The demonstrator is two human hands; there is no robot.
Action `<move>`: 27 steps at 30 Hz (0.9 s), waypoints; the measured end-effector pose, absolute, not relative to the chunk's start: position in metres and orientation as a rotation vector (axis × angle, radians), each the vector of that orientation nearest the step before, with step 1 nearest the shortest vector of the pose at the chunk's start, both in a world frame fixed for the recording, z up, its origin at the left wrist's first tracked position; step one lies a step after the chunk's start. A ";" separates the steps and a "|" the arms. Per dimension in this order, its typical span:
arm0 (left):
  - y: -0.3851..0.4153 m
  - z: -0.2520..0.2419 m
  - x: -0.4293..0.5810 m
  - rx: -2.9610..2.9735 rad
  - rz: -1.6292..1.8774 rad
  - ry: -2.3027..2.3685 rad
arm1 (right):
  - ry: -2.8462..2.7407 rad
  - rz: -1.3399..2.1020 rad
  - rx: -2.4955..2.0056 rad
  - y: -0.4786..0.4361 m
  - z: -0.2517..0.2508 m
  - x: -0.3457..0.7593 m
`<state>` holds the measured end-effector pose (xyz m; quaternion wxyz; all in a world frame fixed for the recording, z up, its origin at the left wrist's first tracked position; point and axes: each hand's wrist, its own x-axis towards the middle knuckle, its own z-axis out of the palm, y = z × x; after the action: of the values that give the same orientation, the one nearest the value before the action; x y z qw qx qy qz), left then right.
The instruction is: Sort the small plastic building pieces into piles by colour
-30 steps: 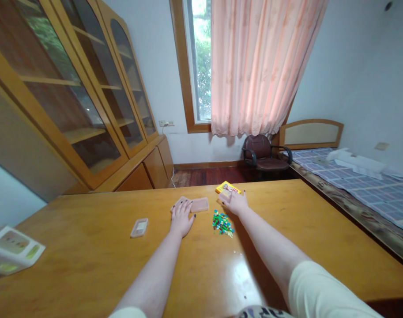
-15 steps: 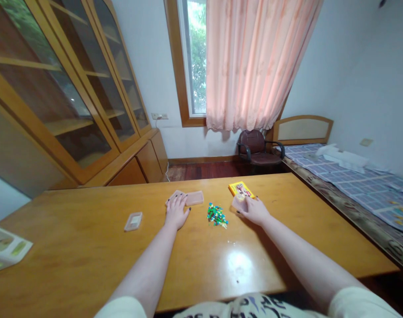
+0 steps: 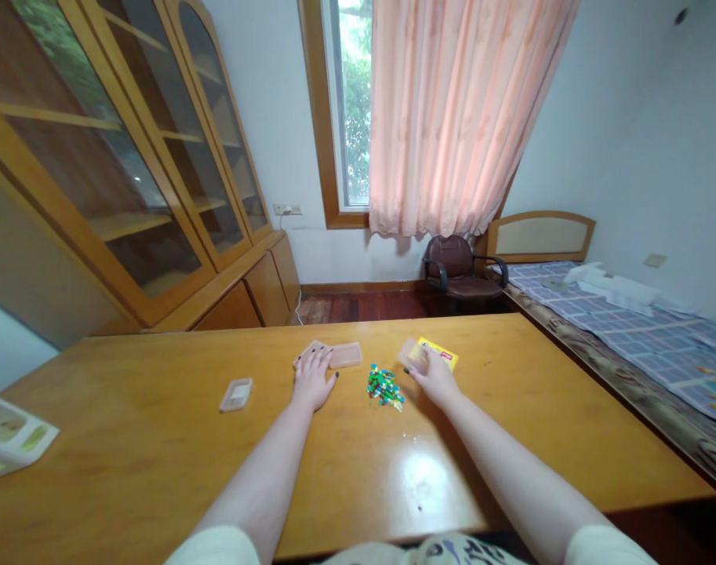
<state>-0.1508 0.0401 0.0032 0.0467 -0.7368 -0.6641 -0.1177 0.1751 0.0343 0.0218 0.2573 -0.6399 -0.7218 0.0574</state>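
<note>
My left hand [image 3: 314, 380] lies flat with spread fingers on the left half of a pale pink translucent plastic box [image 3: 347, 355]. My right hand [image 3: 435, 375] grips a small translucent plastic box [image 3: 412, 355] at its right side, lifted in front of a yellow booklet or flat box [image 3: 443, 353] that it partly covers. Between the hands sits a loose pile of tiny building bricks [image 3: 384, 386] in green, blue, white and yellow. Whether the box in my right hand holds anything cannot be made out.
A small clear tray [image 3: 236, 395] with something white in it lies left of my left hand. A white and green holder [image 3: 13, 439] stands at the wooden table's [image 3: 158, 439] left edge. Beyond the table are a brown armchair [image 3: 455, 271] and a bed [image 3: 628, 314].
My right hand has moved left with the plastic box, closer to the brick pile. More of the yellow item's right side shows. The left hand stays on its box.
</note>
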 end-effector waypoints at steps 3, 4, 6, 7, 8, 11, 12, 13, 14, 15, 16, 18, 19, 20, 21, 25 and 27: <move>0.040 0.004 -0.151 -2.252 -0.349 -2.031 | -2.087 0.046 -1.784 0.059 0.029 0.156; 0.040 0.004 -0.152 -2.257 -0.345 -2.028 | -2.187 0.050 -1.807 0.067 0.033 0.152; 0.041 0.004 -0.152 -2.267 -0.339 -2.017 | -2.374 0.077 -1.765 0.081 0.040 0.145; 0.041 0.003 -0.152 -2.269 -0.339 -2.013 | -2.429 0.090 -1.730 0.087 0.043 0.141; 0.042 0.003 -0.153 -2.272 -0.343 -2.004 | -2.474 0.100 -1.693 0.092 0.044 0.138; 0.043 0.001 -0.154 -2.287 -0.361 -1.978 | -2.559 0.114 -1.615 0.100 0.045 0.128; 0.043 0.000 -0.155 -2.295 -0.365 -1.971 | -2.567 0.109 -1.604 0.101 0.044 0.126; 0.043 0.000 -0.156 -2.307 -0.368 -1.962 | -2.557 0.089 -1.604 0.099 0.041 0.125; 0.043 0.000 -0.156 -2.322 -0.370 -1.952 | -2.522 0.055 -1.621 0.097 0.038 0.125; 0.043 0.000 -0.157 -2.343 -0.374 -1.935 | -2.457 0.005 -1.661 0.093 0.033 0.126; 0.042 0.000 -0.157 -2.373 -0.378 -1.910 | -2.355 -0.063 -1.719 0.089 0.027 0.129; 0.042 0.000 -0.158 -2.444 -0.391 -1.851 | -2.071 -0.149 -1.929 0.078 0.012 0.136; 0.042 0.000 -0.158 -2.470 -0.402 -1.831 | -1.942 -0.158 -2.038 0.073 0.004 0.140; 0.043 -0.001 -0.158 -2.480 -0.417 -1.823 | -1.869 -0.158 -2.105 0.068 -0.003 0.145; 0.043 -0.002 -0.157 -2.474 -0.437 -1.827 | -1.877 -0.155 -2.117 0.064 -0.008 0.151; 0.044 -0.002 -0.156 -2.347 -0.539 -1.902 | -2.061 -0.172 -1.937 0.060 -0.013 0.172; 0.042 0.000 -0.156 -2.268 -0.601 -1.919 | -2.159 -0.145 -1.819 0.062 -0.006 0.179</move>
<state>-0.1561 0.0417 0.0004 0.0552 -0.7472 -0.6320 -0.1981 0.1786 0.0622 -0.0061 0.1568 -0.6356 -0.7542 -0.0508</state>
